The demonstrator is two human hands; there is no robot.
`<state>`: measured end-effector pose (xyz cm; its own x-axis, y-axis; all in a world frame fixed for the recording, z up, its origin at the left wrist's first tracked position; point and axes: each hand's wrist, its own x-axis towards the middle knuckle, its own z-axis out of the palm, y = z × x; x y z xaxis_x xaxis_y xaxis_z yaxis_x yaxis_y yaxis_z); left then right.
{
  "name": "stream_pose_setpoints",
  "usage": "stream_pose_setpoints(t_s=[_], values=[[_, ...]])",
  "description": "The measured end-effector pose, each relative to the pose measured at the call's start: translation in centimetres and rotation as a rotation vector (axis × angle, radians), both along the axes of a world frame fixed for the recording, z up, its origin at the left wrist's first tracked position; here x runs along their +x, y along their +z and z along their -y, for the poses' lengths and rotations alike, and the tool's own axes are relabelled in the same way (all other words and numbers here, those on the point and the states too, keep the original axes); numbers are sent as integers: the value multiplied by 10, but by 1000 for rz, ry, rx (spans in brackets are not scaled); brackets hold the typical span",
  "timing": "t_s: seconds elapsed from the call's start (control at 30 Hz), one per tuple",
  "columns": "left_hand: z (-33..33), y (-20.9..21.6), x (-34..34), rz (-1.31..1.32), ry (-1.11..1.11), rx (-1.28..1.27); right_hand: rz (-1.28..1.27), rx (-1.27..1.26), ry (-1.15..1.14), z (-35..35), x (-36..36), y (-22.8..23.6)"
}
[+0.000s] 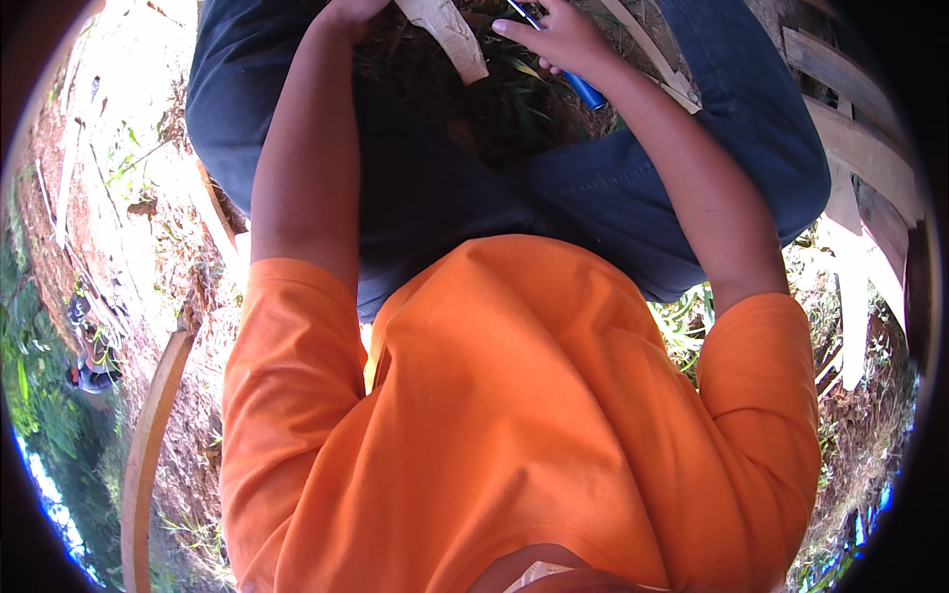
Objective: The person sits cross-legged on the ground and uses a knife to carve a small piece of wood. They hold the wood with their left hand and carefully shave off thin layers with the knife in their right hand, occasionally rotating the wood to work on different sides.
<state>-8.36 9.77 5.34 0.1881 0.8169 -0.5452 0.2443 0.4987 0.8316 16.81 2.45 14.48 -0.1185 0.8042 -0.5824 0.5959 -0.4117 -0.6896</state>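
Observation:
My right hand (pixel 565 42) is closed around a blue-handled tool (pixel 585 91) between my bent legs. The handle's blue end sticks out below my fingers, and a narrow metallic part shows above them; its far end lies outside the view, so its kind is unclear. At the top edge, my left hand (pixel 354 12) is cut off and its fingers are hidden. Just to the right of it, a pale flat piece of wood (pixel 447 40) slants down toward the shaded grass. Whether the left hand touches this wood cannot be seen.
Several wooden boards (pixel 860 148) lie beyond my right knee. A long curved-looking wooden strip (pixel 153 465) is at the left on reddish ground. Farther left, another person (pixel 94 371) is near green plants. My dark trousers (pixel 435 188) frame the work spot.

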Motion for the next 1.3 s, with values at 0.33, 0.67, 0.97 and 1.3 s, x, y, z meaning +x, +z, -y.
stream_pose_setpoints(t_s=[0.33, 0.67, 0.97, 1.3], values=[[-2, 21, 3, 193, -74, -158, -295, 71, -215, -3, -12, -47], [-2, 11, 5, 379, -35, -275, -302, 139, -113, 3, -21, -37], [-1, 3, 4, 427, -71, -289, -304, 220, -43, 2, -21, -41], [-8, -16, -12, 324, -134, -58, -22, 321, -389, -26, -1, -10]])
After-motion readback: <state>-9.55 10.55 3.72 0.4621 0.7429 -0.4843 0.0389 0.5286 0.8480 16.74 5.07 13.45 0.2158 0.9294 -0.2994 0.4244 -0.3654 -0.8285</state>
